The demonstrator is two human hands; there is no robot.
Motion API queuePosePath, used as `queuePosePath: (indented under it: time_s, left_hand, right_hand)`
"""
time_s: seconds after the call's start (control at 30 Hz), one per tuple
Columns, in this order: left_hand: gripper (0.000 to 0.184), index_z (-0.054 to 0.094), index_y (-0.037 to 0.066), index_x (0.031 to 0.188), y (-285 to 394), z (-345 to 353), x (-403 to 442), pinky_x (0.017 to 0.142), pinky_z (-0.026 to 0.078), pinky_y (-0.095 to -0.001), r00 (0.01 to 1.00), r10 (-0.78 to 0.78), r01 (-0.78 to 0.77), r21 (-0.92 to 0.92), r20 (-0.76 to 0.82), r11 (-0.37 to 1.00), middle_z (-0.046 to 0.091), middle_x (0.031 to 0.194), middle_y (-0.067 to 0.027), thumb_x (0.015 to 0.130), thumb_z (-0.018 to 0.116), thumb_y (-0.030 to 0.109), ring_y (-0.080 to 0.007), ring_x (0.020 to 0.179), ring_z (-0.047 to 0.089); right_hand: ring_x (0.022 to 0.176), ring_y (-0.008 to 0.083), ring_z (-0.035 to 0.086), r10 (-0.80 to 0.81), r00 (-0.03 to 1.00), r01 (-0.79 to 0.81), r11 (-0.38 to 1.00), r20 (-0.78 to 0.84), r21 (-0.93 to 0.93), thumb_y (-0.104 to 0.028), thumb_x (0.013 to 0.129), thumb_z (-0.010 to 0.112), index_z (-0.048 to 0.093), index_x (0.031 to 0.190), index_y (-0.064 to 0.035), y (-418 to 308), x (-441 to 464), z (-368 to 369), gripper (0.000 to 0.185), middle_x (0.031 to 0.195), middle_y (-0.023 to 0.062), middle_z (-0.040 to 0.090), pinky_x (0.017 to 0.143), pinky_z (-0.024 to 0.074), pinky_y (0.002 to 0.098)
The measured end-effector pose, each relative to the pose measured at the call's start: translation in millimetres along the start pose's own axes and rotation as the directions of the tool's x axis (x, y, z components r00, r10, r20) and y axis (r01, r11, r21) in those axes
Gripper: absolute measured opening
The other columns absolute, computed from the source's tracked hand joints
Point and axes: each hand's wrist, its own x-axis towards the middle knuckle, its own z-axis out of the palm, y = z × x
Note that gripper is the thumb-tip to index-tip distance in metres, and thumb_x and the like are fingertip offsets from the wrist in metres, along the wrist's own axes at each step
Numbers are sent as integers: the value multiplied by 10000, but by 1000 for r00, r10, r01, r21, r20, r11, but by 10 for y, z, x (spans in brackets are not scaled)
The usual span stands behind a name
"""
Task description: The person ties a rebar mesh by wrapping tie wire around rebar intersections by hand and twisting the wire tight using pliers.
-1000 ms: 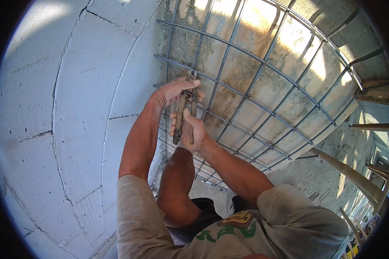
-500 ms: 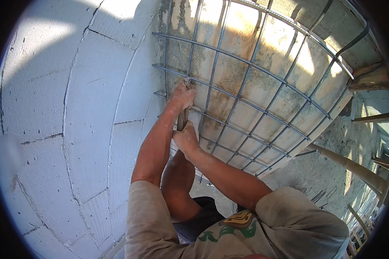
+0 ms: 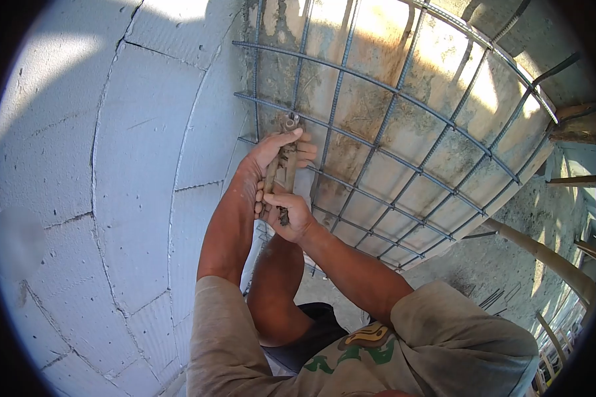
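Observation:
A worn, dirt-caked hand tool (image 3: 282,173) with a long brown body and a small metal head lies between my hands; its exact kind is unclear. My left hand (image 3: 269,151) is wrapped around its upper part, just below the head, with thumb and fingers on either side. Lower down, my right hand (image 3: 290,213) grips the other end. The tool's head is close to a crossing in the rebar mesh (image 3: 338,124); whether it touches the bars I cannot tell. My palms hide parts of the tool.
A pale block wall (image 3: 139,159) rises close on the left. Behind the mesh stands a stained panel (image 3: 357,106). To the right are a slanting wooden pole (image 3: 543,255) and thin loose rods (image 3: 500,298) on the rough ground.
Both hands have shifted their hold and opened somewhat around the tool, showing more of its body. The tool's head shows more clearly near the mesh. The view has shifted slightly.

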Motion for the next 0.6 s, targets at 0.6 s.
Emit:
queuePosePath:
  time_s: [0.6]
  left_hand:
    - [484, 523, -69, 1101, -123, 368, 207, 943, 426, -423, 731, 379, 440, 816, -568, 375, 589, 1115, -244, 878, 449, 354, -351, 1097, 553]
  right_hand:
    - [855, 200, 566, -422, 770, -179, 577, -479, -797, -186, 870, 491, 523, 1006, -26, 243, -88, 52, 212, 915, 89, 566, 775, 454, 314]
